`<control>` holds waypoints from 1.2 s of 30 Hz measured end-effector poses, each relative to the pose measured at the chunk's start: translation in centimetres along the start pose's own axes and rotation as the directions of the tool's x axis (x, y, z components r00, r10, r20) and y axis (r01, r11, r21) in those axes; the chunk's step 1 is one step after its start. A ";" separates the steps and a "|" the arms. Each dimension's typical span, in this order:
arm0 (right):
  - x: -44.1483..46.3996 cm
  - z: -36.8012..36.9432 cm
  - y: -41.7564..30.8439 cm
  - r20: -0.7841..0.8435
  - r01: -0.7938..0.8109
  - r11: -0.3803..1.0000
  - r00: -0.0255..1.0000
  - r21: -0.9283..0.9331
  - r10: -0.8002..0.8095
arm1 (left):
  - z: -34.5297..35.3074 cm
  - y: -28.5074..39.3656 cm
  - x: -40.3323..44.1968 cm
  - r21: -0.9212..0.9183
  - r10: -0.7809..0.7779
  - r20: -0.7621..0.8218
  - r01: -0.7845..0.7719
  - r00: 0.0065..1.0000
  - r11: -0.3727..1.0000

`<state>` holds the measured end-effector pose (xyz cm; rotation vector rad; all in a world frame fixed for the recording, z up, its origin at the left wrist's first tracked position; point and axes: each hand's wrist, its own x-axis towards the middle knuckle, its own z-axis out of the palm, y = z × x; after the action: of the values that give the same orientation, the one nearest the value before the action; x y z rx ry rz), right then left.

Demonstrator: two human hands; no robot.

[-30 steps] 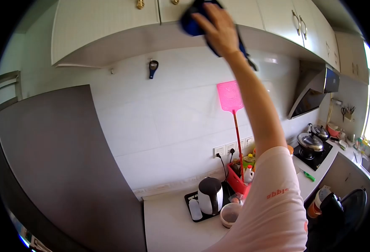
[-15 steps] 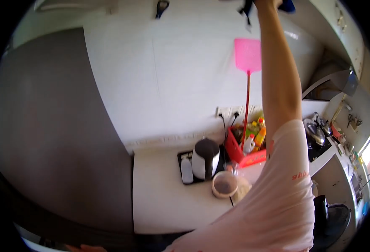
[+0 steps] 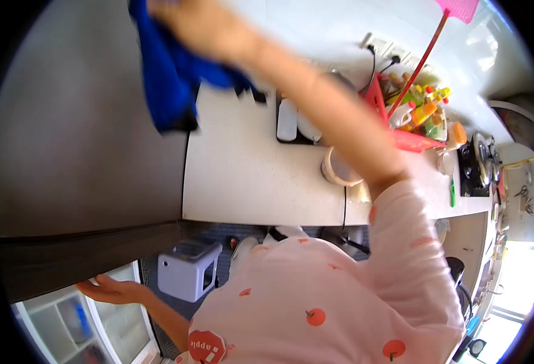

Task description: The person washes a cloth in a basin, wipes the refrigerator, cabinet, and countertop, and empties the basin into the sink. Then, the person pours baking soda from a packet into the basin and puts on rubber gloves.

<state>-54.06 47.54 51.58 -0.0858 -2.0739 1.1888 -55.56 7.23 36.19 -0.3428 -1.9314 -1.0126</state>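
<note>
Kitchen: white worktop [image 3: 261, 188] below a pale wall, w/ a tall dark unit [image 3: 85, 139] at its left end. Wide-angle view, dark corners.
Blue cloth: w/ black parts, [image 3: 173, 76] hangs bunched from the R hand in front of the dark unit, nr the worktop's corner; can't tell if it touches either.
R hand: [image 3: 200, 27] gripping the cloth, arm stretched across; blurred & cut by the top edge, so exact finger placement is unclear. A firm hold on the gathered part prob. suits best b/c the loose ends could swing.
L hand: [image 3: 112, 291] open, fingers spread, nr the dark unit's lower edge; contact unclear. Seems free to steady the fabric if req'd.
Pale tub: [image 3: 334, 170] on the worktop, under the R forearm. A higher elbow would give more clearance.
Red basket: [image 3: 412, 142] holds bottles, w/ a pink swatter [image 3: 458, 7] upright; a wide sleeve sweep might catch it.
Stool: [image 3: 179, 276] pale, on the floor nr the L hand; best to mind it underfoot.
</note>
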 end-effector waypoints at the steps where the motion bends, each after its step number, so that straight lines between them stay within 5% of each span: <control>1: -5.2 2.9 3.3 0.010 -0.082 0.991 0.996 -0.102 0.084 | 0.2 1.3 -0.7 -0.014 0.056 0.004 -0.056 0.998 0.998; 4: -20.1 10.1 14.2 0.104 -0.165 0.966 0.977 -0.199 0.188 | 0.6 1.2 -5.8 -0.078 0.285 0.093 -0.278 0.954 0.957; 5: -24.9 10.9 16.5 0.145 -0.262 0.923 0.939 -0.282 0.311 | 0.5 1.8 -7.9 -0.041 0.198 0.234 -0.194 0.952 0.980; 6: -30.3 11.9 19.8 0.184 -0.313 0.871 0.897 -0.378 0.402 | 1.8 2.0 -10.2 -0.254 0.195 0.272 -0.125 0.942 0.959; 10: -40.4 9.9 21.1 0.239 -0.444 0.722 0.739 -0.530 0.630 | 5.4 2.6 -13.9 -0.195 0.178 0.863 -0.012 0.473 0.981; 12: -42.2 9.3 20.7 0.261 -0.454 0.702 0.705 -0.548 0.660 | 8.4 0.2 -17.4 -0.201 0.162 0.947 0.116 0.277 0.973; 14: -42.2 9.1 20.8 0.190 -0.477 0.691 0.732 -0.543 0.655 | 11.4 0.2 -20.0 -0.166 0.160 0.978 0.036 0.135 0.985; 19: -40.8 9.1 20.4 0.101 -0.448 0.678 0.788 -0.583 0.608 | 19.3 0.9 -24.6 -0.276 0.286 0.957 -0.131 0.059 0.952; 23: -42.3 8.5 19.2 0.117 -0.643 0.580 0.613 -0.501 0.781 | 22.9 2.6 -25.9 -0.236 0.232 0.972 -0.240 -0.048 0.942; 26: -45.2 7.7 17.4 -0.154 -0.720 0.557 0.659 -0.415 0.736 | 23.7 2.0 -27.0 -0.304 0.282 0.953 -0.336 -0.115 0.891; 29: -43.8 6.2 16.9 -0.351 -0.904 0.423 0.419 -0.072 0.837 | 24.1 1.9 -26.9 -0.328 0.303 0.944 -0.396 -0.127 0.858; 31: -41.4 4.3 19.3 -0.402 -0.923 0.380 0.370 -0.057 0.838 | 24.0 2.3 -26.7 -0.317 0.281 0.948 -0.430 -0.147 0.845; 36: -35.9 1.9 27.3 -0.563 -0.932 0.084 0.284 -0.353 0.776 | 24.4 1.2 -26.9 -0.384 0.372 0.922 -0.386 -0.110 0.839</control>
<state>-36.84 47.61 9.87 -2.0218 -2.0386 0.8270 -54.31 30.69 8.50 -2.0250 -2.7065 -0.1566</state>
